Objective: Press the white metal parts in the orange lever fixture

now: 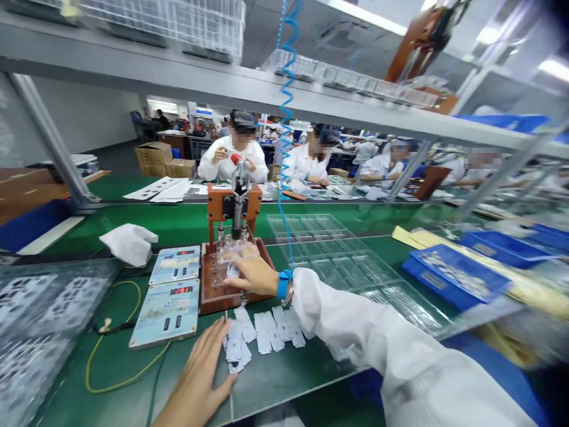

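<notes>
My left hand [202,370] lies on the green bench with its fingers stretched out, beside several thin, light-grey printed pieces [263,333]. Over the clear fixture [219,274] of a small hand press, my right hand [253,274] reaches with fingers and thumb apart. A pale piece [233,270] shows between its fingertips; I cannot tell whether they grip it. The press has an orange-brown frame [216,204], a metal toggle clamp [240,201] and a red handle tip [235,159]. A blue band circles my right wrist.
Left of the press are two meter boxes [165,308] with red digits and a yellow cable [128,381]. Clear trays [351,267] and a blue bin [453,276] of small parts stand right. A blue coiled hose [287,107] hangs ahead. Several co-workers sit opposite.
</notes>
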